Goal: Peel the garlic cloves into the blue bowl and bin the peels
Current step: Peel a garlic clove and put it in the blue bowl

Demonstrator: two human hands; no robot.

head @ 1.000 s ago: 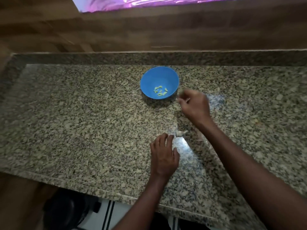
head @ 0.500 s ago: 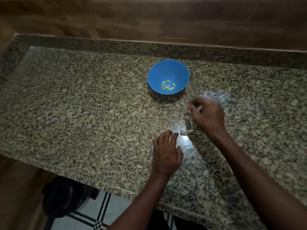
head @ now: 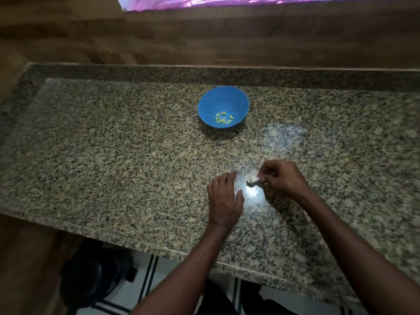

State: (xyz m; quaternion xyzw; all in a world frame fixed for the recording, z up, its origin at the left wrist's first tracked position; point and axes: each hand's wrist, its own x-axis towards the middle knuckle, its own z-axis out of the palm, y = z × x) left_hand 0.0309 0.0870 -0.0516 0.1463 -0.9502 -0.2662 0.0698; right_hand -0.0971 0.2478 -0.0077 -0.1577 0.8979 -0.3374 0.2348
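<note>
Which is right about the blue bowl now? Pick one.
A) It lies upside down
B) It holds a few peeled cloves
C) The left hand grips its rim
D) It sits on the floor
B: the blue bowl stands upright on the granite counter, beyond both hands, with a few pale peeled cloves on its bottom.

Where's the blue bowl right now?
In the head view the blue bowl stands upright on the granite counter, near the middle toward the back, beyond both hands and apart from them, with peeled garlic cloves in its bottom.
</note>
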